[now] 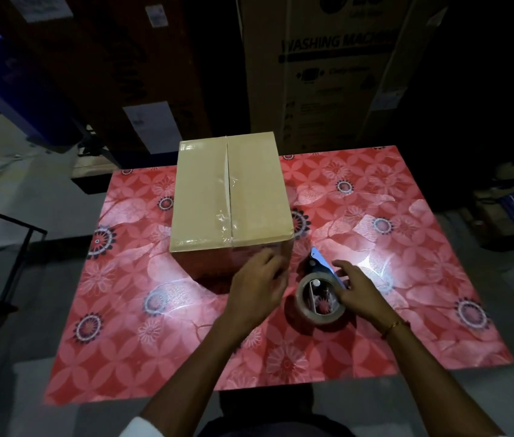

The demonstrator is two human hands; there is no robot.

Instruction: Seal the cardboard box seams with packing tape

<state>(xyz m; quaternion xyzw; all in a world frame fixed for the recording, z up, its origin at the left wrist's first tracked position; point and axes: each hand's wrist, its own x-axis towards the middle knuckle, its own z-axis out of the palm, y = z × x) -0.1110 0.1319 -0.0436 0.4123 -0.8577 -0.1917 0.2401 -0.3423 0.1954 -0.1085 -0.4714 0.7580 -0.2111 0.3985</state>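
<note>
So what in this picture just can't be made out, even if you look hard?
All from the head view:
- Left hand: motion-blurred, so whether its fingers touch the cardboard box is unclear.
- Box front face: in shadow, partly behind that hand; any tape there can't be seen.
- Tape dispenser: the right hand covers its handle side.
- Big carton behind: top cut off by the frame, small print too dim.
</note>
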